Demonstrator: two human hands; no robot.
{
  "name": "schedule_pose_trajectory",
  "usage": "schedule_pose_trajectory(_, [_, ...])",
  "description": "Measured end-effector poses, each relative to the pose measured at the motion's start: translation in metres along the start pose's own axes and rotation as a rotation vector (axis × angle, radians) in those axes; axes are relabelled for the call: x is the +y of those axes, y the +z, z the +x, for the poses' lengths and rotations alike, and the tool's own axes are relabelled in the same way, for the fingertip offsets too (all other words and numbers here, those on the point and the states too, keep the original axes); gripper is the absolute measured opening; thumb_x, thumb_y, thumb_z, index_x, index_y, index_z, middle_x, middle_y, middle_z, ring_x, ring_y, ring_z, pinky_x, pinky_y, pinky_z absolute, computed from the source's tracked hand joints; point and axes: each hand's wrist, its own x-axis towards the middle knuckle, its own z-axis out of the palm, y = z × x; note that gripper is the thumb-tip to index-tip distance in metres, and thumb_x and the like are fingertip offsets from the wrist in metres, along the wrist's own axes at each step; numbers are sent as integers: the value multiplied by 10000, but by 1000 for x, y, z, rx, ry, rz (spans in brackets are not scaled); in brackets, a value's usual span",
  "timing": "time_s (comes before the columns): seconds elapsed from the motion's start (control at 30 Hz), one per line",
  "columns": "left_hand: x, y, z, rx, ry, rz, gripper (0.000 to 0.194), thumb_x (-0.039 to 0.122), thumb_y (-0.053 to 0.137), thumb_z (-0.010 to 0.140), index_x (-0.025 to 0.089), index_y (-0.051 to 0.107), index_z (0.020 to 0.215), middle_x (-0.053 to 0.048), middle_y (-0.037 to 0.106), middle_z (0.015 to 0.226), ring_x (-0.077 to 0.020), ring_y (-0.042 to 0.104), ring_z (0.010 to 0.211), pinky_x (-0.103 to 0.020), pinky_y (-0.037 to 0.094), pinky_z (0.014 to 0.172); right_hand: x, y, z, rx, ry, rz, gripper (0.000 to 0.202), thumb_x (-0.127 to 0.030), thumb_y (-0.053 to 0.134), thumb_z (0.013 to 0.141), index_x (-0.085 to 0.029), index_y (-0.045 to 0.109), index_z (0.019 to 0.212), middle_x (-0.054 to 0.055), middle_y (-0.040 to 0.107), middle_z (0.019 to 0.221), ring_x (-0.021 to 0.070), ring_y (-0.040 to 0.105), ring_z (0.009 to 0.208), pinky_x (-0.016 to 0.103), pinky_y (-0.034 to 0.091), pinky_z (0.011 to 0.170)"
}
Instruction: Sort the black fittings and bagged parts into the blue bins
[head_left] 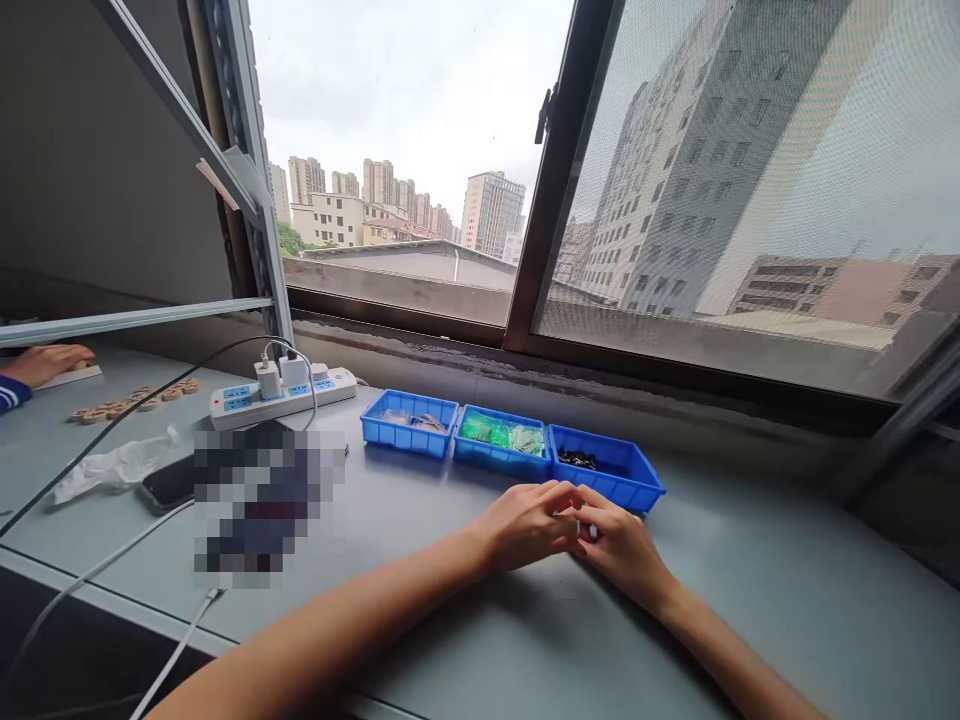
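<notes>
We position both hands over the grey table (720, 610), with the left hand (525, 525) and right hand (622, 545) meeting at the fingertips. The blue bin (634, 496) holding black pieces (577, 459) lies just beyond them. Its long axis runs left to right, with the right end angled toward us. Our right hand is more directly in front of it. We curl the fingers of both hands inward, with little opening; we cannot tell whether either grasps a small part, since the fingers cover the contact point.
</notes>
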Motion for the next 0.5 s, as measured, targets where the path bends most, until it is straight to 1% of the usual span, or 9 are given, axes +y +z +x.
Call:
schedule_pose_trajectory(0.07, [2, 5, -1, -12, 14, -3, 148, 307, 559, 841, 173, 614, 812, -29, 552, 871, -108, 554, 722, -207, 461, 620, 1, 1, 0, -6, 9, -29, 144, -223, 547, 735, -216, 626, 614, 2, 603, 675, 105, 528, 457, 196, 373, 411])
schedule_pose_trajectory(0.17, [3, 8, -2, 3, 25, -14, 191, 325, 511, 869, 177, 619, 812, -28, 547, 859, -108, 547, 724, -204, 455, 613, 1, 2, 0, -44, 30, -49, 150, -196, 521, 730, -199, 612, 611, 6, 606, 677, 110, 538, 476, 199, 380, 437])
schedule_pose_trajectory(0.33, [6, 1, -1, 7, 15, -28, 251, 211, 391, 921, 190, 630, 848, -21, 577, 887, -91, 533, 705, -192, 427, 610, 0, 1, -1, -108, 60, -27, 155, -214, 514, 744, -194, 619, 632, 22, 639, 759, 143, 607, 588, 212, 416, 504])
schedule_pose_trajectory(0.5, [8, -3, 1, -13, 3, -13, 280, 190, 356, 930, 205, 633, 897, -20, 595, 911, -97, 538, 731, -188, 419, 619, -1, 0, -2, -123, 89, 4, 167, -222, 498, 761, -206, 641, 675, 18, 643, 784, 159, 631, 635, 225, 426, 534])
